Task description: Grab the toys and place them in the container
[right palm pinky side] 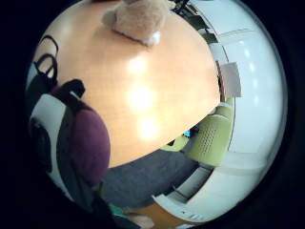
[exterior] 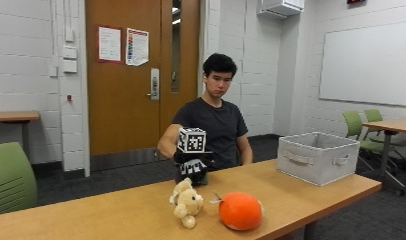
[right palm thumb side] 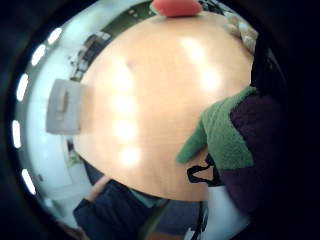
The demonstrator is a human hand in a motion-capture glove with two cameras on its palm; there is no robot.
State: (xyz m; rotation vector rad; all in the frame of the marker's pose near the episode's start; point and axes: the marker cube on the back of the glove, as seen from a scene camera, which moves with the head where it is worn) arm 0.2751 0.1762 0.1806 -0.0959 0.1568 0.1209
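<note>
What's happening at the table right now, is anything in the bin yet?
A person sits at the wooden table with the gloved right hand raised above it, gripping a purple and green plush toy. A tan teddy bear and an orange plush ball lie on the tabletop near the front edge. The grey fabric container stands toward the table's far end, apart from the hand. Its inside is hidden from view, so I can't tell whether anything is in it.

Three toys are showing: one bear [exterior: 187,202], one orange ball [exterior: 240,211] sitting at the bear's 3 o'clock, and one purple-and-green plush [right palm thumb side: 235,140] in the palm views. One bin [exterior: 317,157] is sitting on one table [exterior: 110,215].
</note>
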